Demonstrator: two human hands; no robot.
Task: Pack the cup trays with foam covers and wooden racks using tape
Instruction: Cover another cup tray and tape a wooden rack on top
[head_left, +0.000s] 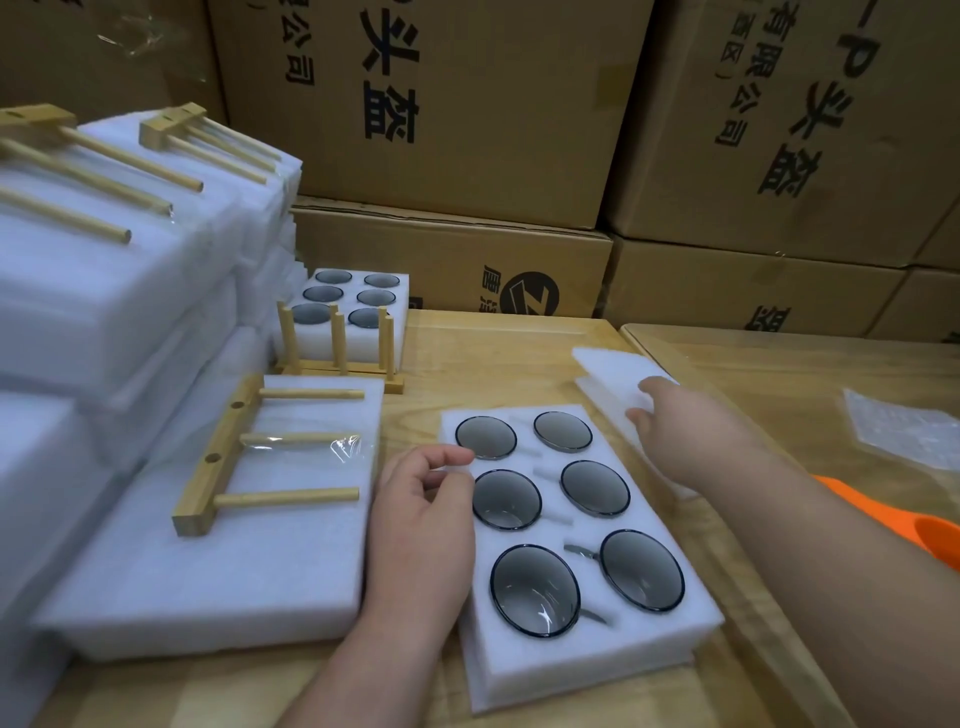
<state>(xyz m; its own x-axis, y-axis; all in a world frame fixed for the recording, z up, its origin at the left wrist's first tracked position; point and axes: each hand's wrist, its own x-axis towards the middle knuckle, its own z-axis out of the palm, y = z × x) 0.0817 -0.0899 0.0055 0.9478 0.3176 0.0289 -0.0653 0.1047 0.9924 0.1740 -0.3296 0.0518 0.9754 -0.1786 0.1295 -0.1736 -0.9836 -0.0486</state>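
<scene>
Right hand (675, 421) on foam cover (608, 369)

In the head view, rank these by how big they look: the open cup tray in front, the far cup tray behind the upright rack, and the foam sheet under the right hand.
1. Front cup tray, by far the largest.
2 and 3. Far cup tray and foam sheet look about alike; both are partly hidden and farther off, so no ranking between them.

Pale wooden table (524, 358) — open cup tray (582, 639), taped foam pack (208, 587), loose foam sheets (613, 371).
</scene>
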